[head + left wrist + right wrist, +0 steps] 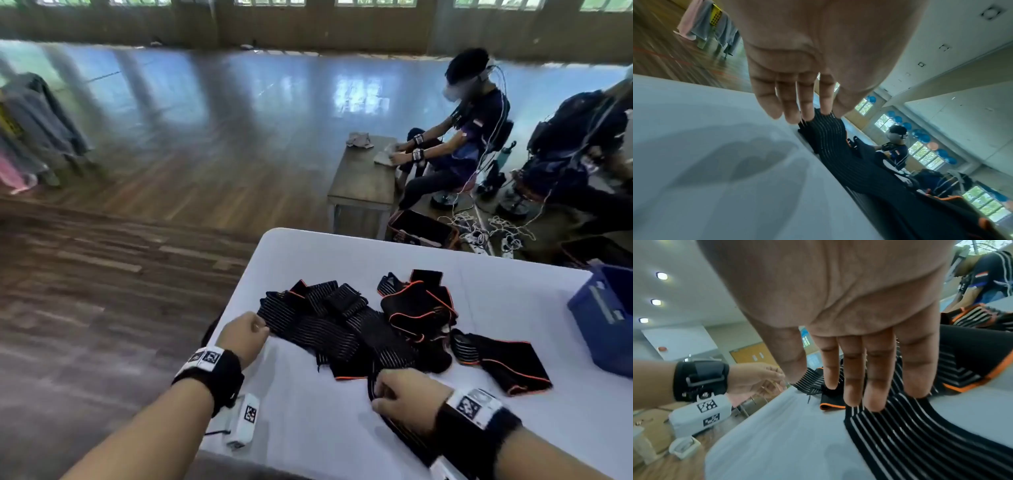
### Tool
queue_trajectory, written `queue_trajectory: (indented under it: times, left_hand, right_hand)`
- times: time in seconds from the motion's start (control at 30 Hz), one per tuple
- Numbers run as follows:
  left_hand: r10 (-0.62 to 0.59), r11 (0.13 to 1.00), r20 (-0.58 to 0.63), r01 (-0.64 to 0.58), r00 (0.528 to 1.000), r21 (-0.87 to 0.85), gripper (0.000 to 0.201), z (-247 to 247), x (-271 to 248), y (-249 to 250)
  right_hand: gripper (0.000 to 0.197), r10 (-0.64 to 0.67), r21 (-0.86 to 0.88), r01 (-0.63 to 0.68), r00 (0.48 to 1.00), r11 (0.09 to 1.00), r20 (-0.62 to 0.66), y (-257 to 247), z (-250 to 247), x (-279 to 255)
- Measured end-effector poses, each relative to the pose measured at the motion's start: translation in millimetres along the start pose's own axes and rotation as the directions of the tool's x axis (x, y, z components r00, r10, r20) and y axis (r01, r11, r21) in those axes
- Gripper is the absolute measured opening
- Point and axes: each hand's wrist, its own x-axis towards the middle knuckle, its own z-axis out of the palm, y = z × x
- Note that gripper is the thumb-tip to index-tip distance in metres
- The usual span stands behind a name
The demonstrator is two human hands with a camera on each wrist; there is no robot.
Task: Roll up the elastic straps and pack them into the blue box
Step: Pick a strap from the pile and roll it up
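Black strap, both hands pinching ends

We wear no sleeves: both forearms are bare down to the wrists. On each wrist sits a wide black band. The left wrist band carries a white plate printed with black-and-white square code markers on top, and a white box-shaped unit with the same kind of marker hangs beneath it; a thin dark cable leaves that unit. From the right wrist view the band closes with a black strap through a buckle. The right wrist band bears a matching marker plate. Both hands are ungloved.
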Motion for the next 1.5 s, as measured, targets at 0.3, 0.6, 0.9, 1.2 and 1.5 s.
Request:
queue_trajectory:
  times: [0.3, 0.6, 0.9, 1.2, 1.5]
  left_hand:
    - [0.421, 0.886, 0.149, -0.441, 0.895, 0.146, 0.024, 53.0, 2.6, 54.8]
    - [0.453, 0.812, 0.295, -0.526, 0.841, 0.253, 0.047, 97.6, -9.2, 76.0]
    - [0.273, 0.934, 0.089, -0.242, 0.958, -0.263, 0.027, 67.8, 4.1, 56.3]
    - [0.061, 0.765, -0.102, -0.112, 0.993, -0.634, 0.016, 17.9, -8.4, 31.4]
    - [-0.008, 0.906, -0.233, -0.092, 0.972, -0.414, 0.035, 3.5, -22.4, -6.8]
  right_hand:
    - [0.017, 0.055, 0.101, -0.042, 0.991, 0.994, -0.123, -20.3, -19.9, 56.8]
    - [0.014, 0.125, 0.125, -0.097, 0.962, 0.987, -0.242, -16.2, -31.4, 73.9]
    - [0.015, 0.137, 0.172, -0.092, 0.951, 0.981, -0.276, -11.3, -55.6, 85.8]
    - [0.005, 0.177, 0.170, -0.126, 0.926, 0.977, -0.334, -26.8, -69.6, 140.0]
    - [0.049, 0.213, 0.010, -0.215, 0.959, 0.977, -0.186, -23.4, -51.8, 178.1]
